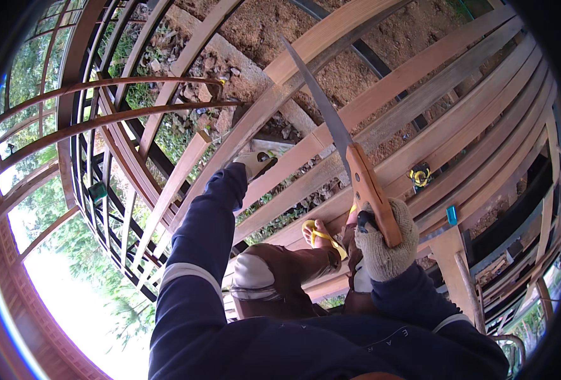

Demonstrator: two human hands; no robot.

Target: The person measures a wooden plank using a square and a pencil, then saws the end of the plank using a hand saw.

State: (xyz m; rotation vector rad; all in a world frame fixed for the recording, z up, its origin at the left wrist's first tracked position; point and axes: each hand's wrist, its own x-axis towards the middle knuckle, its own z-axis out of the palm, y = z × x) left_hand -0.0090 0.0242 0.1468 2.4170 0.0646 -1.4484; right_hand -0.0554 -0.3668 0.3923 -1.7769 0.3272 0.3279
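Note:
My right hand, in a knitted work glove, is closed around the brown handle of a handsaw. The saw's long grey blade points up and to the left, its tip passing over a light wooden board. Stretched forward on the left, my left hand is in a pale glove with a dark patch. It is beside a long wooden beam and seems to touch it. The left fingers are mostly hidden, so their grip does not show.
Long planks run with gaps between them over soil and rubble. A yellow and black tape measure and a small teal object lie on the right. Curved rusty bars cross at left. My foot wears a yellow flip-flop.

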